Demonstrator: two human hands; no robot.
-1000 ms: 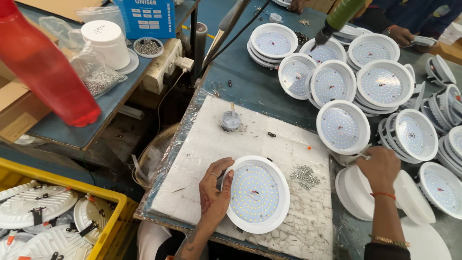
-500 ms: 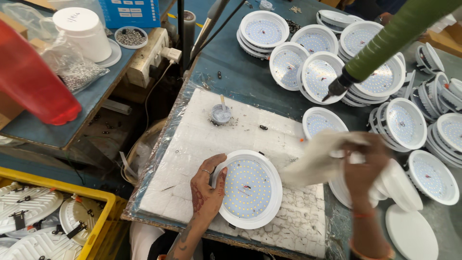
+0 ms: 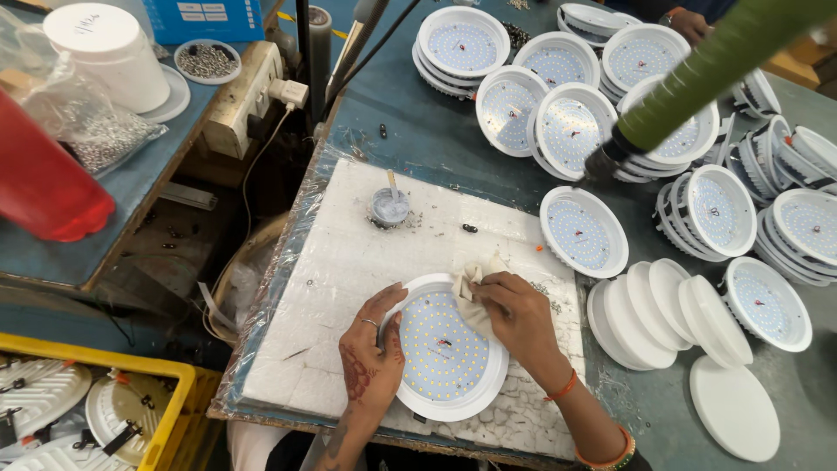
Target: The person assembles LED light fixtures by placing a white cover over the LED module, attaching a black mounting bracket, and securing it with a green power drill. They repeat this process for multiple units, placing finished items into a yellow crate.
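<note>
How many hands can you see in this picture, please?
3. The left hand steadies the round white LED lamp on the white foam board; the right hand presses a beige cloth onto it; a co-worker's hand lies at the top edge, partly cut off.

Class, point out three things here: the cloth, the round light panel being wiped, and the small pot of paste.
cloth [image 3: 472, 292]: head view, its crumpled middle.
round light panel [image 3: 440, 358]: head view, its dotted face.
small pot of paste [image 3: 390, 208]: head view, its top.

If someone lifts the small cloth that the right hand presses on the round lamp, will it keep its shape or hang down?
The cloth is crumpled under the right hand, so it probably hangs limp when lifted. It looks thin, so likely very light. Pushed across the lamp, it would probably bunch rather than slide flat.
</note>
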